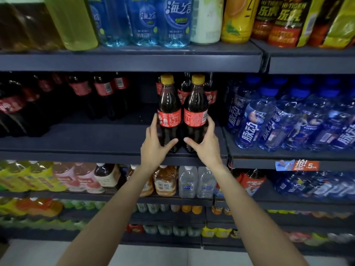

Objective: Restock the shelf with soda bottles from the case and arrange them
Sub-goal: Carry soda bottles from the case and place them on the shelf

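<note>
Yellow caps, dark cola, red labels: two soda bottles stand upright and touching at the front edge of the middle shelf (115,140). Left hand (153,144) wraps the left bottle (169,112), fingers closed around its lower body, thumb across the front. Right hand (206,144) does the same on the right bottle (196,114), thumb pointing inward. More cola bottles (184,91) wait just behind the pair, and blue drink bottles (278,120) fill the neighbouring section to the right.
</note>
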The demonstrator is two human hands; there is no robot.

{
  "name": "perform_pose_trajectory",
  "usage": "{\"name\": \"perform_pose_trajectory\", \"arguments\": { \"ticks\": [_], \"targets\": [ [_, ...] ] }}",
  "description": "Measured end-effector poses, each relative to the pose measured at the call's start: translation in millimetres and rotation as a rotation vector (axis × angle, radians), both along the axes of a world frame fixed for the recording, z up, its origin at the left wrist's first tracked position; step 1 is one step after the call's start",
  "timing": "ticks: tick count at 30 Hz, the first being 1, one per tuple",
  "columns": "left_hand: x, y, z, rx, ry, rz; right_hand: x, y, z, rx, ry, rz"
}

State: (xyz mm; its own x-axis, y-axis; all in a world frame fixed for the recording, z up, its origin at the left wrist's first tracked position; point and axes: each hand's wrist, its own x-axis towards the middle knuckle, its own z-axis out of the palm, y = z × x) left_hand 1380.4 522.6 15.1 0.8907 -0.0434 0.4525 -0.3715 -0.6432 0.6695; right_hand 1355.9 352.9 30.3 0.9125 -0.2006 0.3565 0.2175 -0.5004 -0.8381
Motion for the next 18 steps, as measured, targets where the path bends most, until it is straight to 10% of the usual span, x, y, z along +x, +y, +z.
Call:
{"name": "perform_pose_trajectory", "arguments": {
  "ticks": [18],
  "targets": [
    [100.0, -26.1, 0.2, -0.102, -0.015, 0.015, 75.5, -26.0, -26.3, 0.077, -0.199, -0.044]
  ]
}}
